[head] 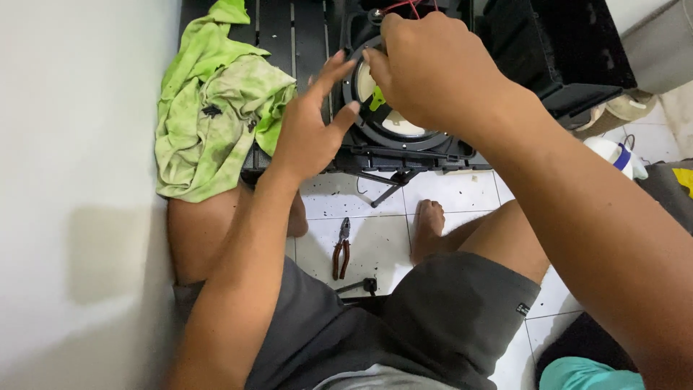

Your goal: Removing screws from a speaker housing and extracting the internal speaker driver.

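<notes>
A black speaker unit (404, 148) with a round black ring and a pale cone lies on a dark slatted bench. My left hand (312, 119) rests on the ring's left edge with fingers spread. My right hand (426, 68) is closed above the cone, pinching a small bright green piece (377, 99) against the ring. Red wires (404, 6) run in from the top. Most of the cone is hidden under my right hand.
A stained green cloth (213, 101) is heaped on the bench at left beside a white wall (79, 195). Red-handled pliers (341, 251) and a small dark tool (357, 286) lie on the white tiled floor between my legs. A black box (570, 50) stands at right.
</notes>
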